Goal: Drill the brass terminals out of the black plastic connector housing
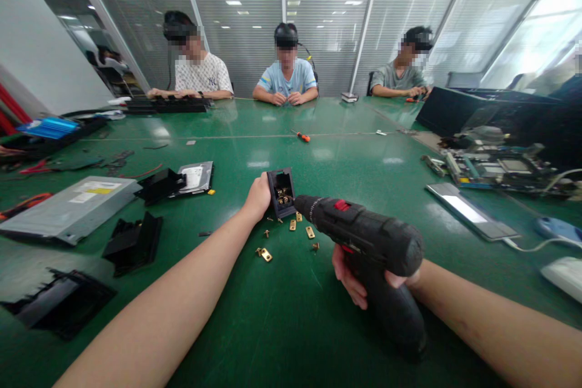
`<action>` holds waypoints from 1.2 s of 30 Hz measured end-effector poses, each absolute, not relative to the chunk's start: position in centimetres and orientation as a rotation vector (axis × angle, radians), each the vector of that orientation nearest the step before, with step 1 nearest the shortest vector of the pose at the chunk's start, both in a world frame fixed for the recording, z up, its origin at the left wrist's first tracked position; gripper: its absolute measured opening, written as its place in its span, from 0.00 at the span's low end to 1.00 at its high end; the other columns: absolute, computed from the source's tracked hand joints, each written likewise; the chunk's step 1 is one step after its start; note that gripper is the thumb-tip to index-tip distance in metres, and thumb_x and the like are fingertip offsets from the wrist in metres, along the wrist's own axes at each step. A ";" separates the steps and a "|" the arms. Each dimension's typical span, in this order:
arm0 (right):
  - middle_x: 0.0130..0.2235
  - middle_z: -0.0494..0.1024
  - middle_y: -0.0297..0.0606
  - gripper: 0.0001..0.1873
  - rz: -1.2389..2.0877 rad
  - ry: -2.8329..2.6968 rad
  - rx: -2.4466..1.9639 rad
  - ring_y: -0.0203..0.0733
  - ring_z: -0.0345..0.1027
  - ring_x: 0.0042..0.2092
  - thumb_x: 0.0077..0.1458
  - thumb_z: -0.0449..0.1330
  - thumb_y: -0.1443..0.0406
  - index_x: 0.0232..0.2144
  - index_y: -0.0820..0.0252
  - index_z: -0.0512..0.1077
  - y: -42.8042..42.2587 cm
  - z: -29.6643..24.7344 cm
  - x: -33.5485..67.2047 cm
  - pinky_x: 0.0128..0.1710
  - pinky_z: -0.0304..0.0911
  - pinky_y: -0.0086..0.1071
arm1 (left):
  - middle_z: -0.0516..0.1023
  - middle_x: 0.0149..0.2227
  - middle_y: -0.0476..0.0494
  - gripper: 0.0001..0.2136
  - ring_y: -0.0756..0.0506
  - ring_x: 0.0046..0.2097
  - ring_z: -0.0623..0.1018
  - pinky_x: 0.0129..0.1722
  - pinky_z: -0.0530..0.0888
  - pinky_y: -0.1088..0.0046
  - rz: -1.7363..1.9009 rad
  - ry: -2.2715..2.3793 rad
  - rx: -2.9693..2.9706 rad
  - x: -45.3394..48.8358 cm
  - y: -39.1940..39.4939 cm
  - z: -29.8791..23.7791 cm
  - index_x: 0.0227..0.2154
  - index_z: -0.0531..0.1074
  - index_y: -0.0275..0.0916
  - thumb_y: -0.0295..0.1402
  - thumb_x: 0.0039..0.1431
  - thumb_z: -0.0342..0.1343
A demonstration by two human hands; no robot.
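Note:
My left hand (259,197) is closed on the left side of a small black plastic housing (292,185), tilted so its open face points toward me. Brass-coloured pieces show inside it. In my right hand (352,279) is a black cordless drill (364,233) with a red switch, gripped by its handle. The drill's nose points left at the housing's opening; whether the bit touches a screw inside I cannot tell. On the green table below the housing lie several brass plates (310,232) and several loose screws (315,247).
To the left are a silver metal box (73,206), a hard drive (195,177) and black housings (133,242). A circuit board (495,163), a phone (470,211) and a black case (459,112) are on the right. An orange screwdriver (302,137) lies ahead. Three people sit across the table.

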State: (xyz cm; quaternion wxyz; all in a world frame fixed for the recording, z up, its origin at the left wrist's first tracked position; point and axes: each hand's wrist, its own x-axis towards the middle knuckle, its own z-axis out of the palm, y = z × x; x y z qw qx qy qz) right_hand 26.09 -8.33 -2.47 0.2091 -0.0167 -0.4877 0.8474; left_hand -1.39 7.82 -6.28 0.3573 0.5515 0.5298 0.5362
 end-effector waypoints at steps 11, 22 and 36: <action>0.28 0.80 0.35 0.32 2.358 -1.360 -0.064 0.38 0.76 0.27 0.45 0.77 0.53 0.46 0.68 0.74 -8.5 -2.6 26.2 0.31 0.74 0.30 | 0.73 0.24 0.50 0.19 0.45 0.31 0.72 0.34 0.69 0.69 1.355 1.382 1.400 -1.4 8.1 -6.6 0.26 0.71 0.40 0.46 0.65 0.45; 0.28 0.80 0.36 0.32 2.370 -1.370 -0.035 0.38 0.77 0.28 0.45 0.77 0.54 0.46 0.68 0.74 -8.1 -2.6 26.1 0.32 0.74 0.31 | 0.74 0.26 0.49 0.18 0.44 0.33 0.73 0.37 0.70 0.67 1.370 1.420 1.466 -1.5 7.9 -6.4 0.26 0.71 0.40 0.45 0.65 0.46; 0.35 0.80 0.41 0.36 2.261 -1.560 -0.210 0.40 0.77 0.33 0.47 0.75 0.55 0.53 0.68 0.71 -8.2 -0.8 27.3 0.35 0.72 0.33 | 0.76 0.27 0.48 0.17 0.43 0.34 0.74 0.40 0.70 0.66 1.380 1.436 1.512 -1.5 7.6 -6.2 0.26 0.71 0.41 0.45 0.64 0.47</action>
